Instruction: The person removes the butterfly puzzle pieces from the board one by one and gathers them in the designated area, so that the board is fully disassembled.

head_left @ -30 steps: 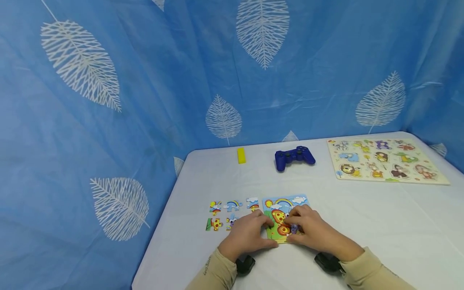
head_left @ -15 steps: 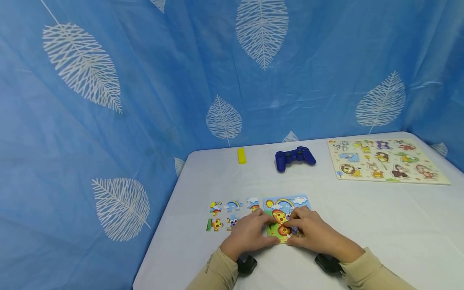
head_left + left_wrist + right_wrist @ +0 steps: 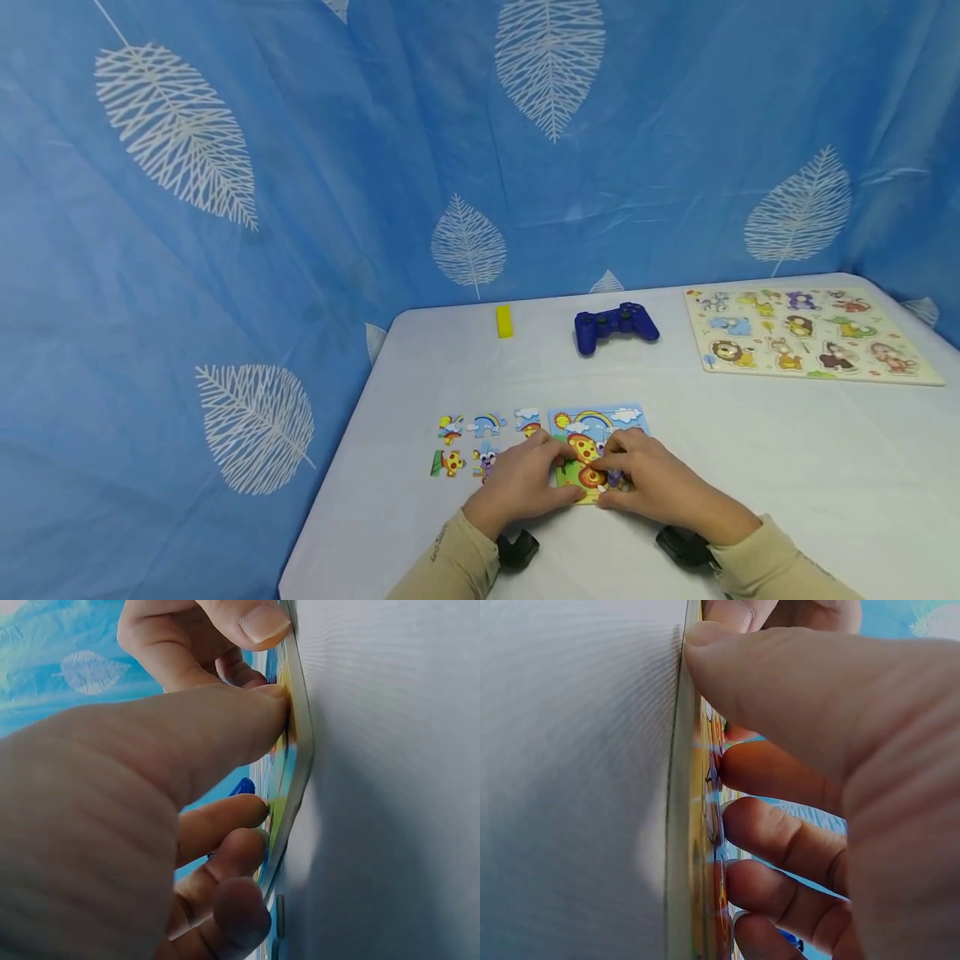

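In the head view a small jigsaw puzzle (image 3: 592, 421) lies flat on the table, showing a sun, a rainbow and cartoon animals. My left hand (image 3: 521, 479) holds its near left corner, thumb at the near edge and bent fingers at the left side. On the right part of the puzzle, my right hand (image 3: 652, 479) has bent fingertips touching the picture, its thumb at the near edge. Both thumbs meet the board's edge (image 3: 304, 742) in the left wrist view. The right wrist view shows fingers (image 3: 772, 825) on the puzzle's face. The hands cover much of its lower half.
Several loose jigsaw pieces (image 3: 486, 425) lie left of the puzzle, partly behind the left hand. Farther back are a yellow block (image 3: 504, 322) and a blue game controller (image 3: 617, 325). A wooden animal puzzle board (image 3: 813, 333) lies at the back right of the white table (image 3: 420, 358).
The right fingers have shifted slightly on the puzzle's lower right, where a purple piece shows between finger and thumb earlier. The left hand stays at its corner. The head view has shifted slightly.
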Demonstrator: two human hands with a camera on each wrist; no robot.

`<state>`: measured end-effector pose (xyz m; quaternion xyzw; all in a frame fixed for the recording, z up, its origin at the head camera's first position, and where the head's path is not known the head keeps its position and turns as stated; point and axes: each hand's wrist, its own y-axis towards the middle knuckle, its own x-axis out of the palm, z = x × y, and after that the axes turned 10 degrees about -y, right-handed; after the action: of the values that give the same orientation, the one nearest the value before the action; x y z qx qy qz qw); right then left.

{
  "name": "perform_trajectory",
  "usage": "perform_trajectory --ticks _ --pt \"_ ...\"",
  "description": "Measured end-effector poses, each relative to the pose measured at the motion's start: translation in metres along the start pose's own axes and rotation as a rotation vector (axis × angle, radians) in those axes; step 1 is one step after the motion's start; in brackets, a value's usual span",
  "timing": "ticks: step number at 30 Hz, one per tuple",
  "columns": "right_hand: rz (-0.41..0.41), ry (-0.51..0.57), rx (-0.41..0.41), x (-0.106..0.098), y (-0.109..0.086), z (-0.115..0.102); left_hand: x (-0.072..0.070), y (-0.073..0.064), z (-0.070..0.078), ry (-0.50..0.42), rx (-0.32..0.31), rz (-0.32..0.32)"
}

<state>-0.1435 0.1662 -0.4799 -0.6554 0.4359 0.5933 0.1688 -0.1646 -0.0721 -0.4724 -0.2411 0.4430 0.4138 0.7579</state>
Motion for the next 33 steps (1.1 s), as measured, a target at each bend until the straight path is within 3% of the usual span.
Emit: perform_trajectory --ticks 14,22,33 --pt "0.019 -0.012 -0.001 -0.0003 -0.0020 0.0032 -0.0007 0.0025 0.0022 -0.011 -0.001 -0.013" --pt "0.066 0.001 -0.042 0.0020 0.0006 0.0029 -0.0013 0.0014 0.0004 -0.020 0.004 -0.009" --pt "0.051 0.004 -0.035 -0.0010 0.0003 0.0018 -0.0019 0.0024 0.0002 -0.072 0.024 0.005"
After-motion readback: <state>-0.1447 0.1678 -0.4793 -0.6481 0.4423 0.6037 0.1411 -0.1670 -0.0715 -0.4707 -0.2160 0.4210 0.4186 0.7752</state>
